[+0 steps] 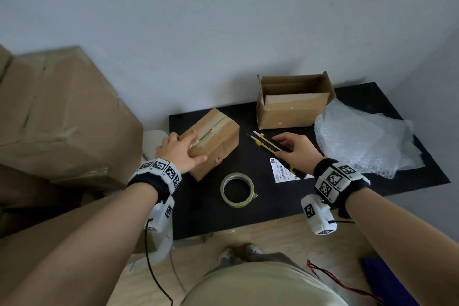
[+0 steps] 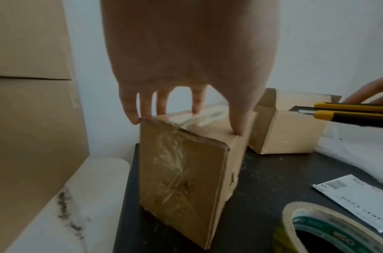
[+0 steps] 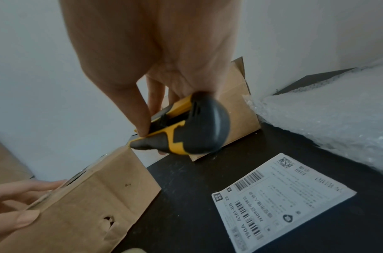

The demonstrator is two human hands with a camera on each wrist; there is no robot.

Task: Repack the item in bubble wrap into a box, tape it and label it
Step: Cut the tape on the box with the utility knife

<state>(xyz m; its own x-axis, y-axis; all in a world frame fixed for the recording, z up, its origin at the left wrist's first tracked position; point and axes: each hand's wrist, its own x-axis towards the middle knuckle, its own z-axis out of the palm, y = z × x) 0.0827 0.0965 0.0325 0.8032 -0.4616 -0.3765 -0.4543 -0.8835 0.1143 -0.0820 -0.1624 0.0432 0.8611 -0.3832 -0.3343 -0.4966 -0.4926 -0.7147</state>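
Left hand: the left hand is lying on top of the small taped brown cardboard box, fingers straight and spread, likely to keep it from sliding.
Right hand: the right hand is wrapping its fingers tight round the yellow and black box cutter, tip pointing at the taped box, probably getting ready to cut the tape.
Cutter tip: it is staying just beside the box, not touching yet.
Waiting things: the open empty brown cardboard box, the crinkly clear bubble wrap sheet, the round roll of clear tape and the white paper shipping label are sitting near on the black mat.
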